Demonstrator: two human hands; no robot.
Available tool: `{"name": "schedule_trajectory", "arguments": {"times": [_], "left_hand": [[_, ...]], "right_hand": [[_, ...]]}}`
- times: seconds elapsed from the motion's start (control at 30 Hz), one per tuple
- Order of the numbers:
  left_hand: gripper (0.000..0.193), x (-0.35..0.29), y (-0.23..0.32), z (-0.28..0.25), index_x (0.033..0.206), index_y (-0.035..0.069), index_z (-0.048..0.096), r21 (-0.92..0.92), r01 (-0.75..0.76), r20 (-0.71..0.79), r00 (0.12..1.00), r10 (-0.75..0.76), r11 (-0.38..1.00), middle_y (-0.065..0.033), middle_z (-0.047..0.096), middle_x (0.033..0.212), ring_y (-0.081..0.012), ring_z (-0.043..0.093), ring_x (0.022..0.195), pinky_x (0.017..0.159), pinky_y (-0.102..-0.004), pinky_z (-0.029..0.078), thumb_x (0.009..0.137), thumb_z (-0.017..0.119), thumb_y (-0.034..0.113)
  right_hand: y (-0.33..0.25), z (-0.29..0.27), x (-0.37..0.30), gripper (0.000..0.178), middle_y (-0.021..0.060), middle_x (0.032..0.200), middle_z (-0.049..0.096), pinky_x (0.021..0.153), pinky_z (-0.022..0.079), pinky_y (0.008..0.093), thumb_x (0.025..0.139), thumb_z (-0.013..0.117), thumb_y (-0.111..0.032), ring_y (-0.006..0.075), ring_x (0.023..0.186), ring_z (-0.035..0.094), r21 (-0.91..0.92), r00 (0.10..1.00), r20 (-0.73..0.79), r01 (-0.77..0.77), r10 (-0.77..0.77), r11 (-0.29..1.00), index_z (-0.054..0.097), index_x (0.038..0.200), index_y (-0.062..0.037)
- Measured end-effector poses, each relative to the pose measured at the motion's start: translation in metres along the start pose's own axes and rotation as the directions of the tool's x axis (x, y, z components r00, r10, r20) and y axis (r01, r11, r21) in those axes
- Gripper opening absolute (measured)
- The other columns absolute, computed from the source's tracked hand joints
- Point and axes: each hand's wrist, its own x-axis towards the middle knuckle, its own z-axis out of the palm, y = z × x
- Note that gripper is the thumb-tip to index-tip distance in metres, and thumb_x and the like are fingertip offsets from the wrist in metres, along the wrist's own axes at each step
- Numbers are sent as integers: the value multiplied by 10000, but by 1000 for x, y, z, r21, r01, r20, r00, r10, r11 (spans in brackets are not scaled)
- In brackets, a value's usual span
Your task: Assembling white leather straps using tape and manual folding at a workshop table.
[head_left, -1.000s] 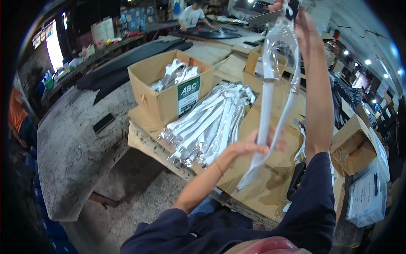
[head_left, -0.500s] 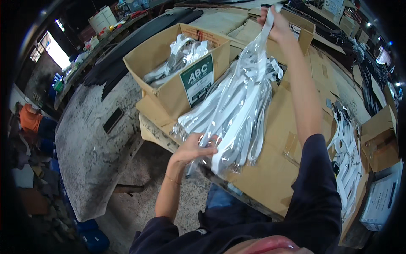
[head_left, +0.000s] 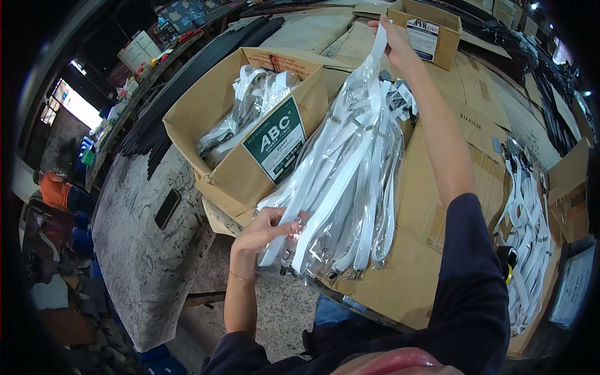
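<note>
Now my right hand [head_left: 392, 36] pinches the top end of a white strap [head_left: 350, 156], beyond the open cardboard box [head_left: 250, 125]. My left hand [head_left: 265, 230] grips its lower end in front of this box, on the pile of bagged straps [head_left: 365, 206].

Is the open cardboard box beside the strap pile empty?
No, the open cardboard box holds bagged white straps heaped inside it.

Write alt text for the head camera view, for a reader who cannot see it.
A person lays a clear plastic bag of white straps onto a pile of the same, right hand pinching its top, left hand at its lower end. The pile lies on flattened brown cardboard, beside an open brown cardboard box holding more bagged straps.
</note>
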Motion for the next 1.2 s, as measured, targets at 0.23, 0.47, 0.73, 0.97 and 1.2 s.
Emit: {"name": "schedule_trajectory", "arguments": {"times": [0.23,0.47,0.73,0.97,1.2], "left_hand": [[322,13,34,23,1101,-26,639,809,209,-458,810,367,549,-116,655,866,-225,623,722,676,-353,482,839,689,155],[257,-22,-15,158,1023,5,615,814,-287,-198,681,705,505,-172,573,1180,-377,523,1156,968,-448,423,781,696,27],[309,15,-83,265,1090,24,609,724,-588,241,705,667,360,-183,531,1286,-383,464,1252,1043,-462,382,792,684,50],[251,22,-82,277,1010,17,599,816,-576,408,643,648,58,-151,589,1097,-334,553,1035,937,-440,413,778,663,88],[121,35,-91,198,854,-4,623,947,-318,188,650,736,39,-119,619,964,-308,568,958,903,-421,420,770,671,69]], "right_hand": [[76,-73,-4,653,127,769,655,667,513,370,870,496,-643,220,750,640,-793,899,-402,-436,173,425,683,927,-20],[65,-34,-272,263,76,839,671,737,475,309,918,603,-274,146,787,600,-564,946,-262,11,-191,826,659,971,-23],[-107,-76,-578,90,113,824,630,689,476,317,844,659,-71,235,771,620,-931,797,-333,-192,-504,311,637,900,-4],[-177,-237,-641,182,85,741,648,643,466,299,883,653,-156,154,644,578,-806,637,-578,-543,-510,235,640,909,24],[-156,-366,-554,203,159,790,670,679,494,341,860,640,-163,224,726,647,-907,875,-397,-328,-277,263,655,923,29]]}}
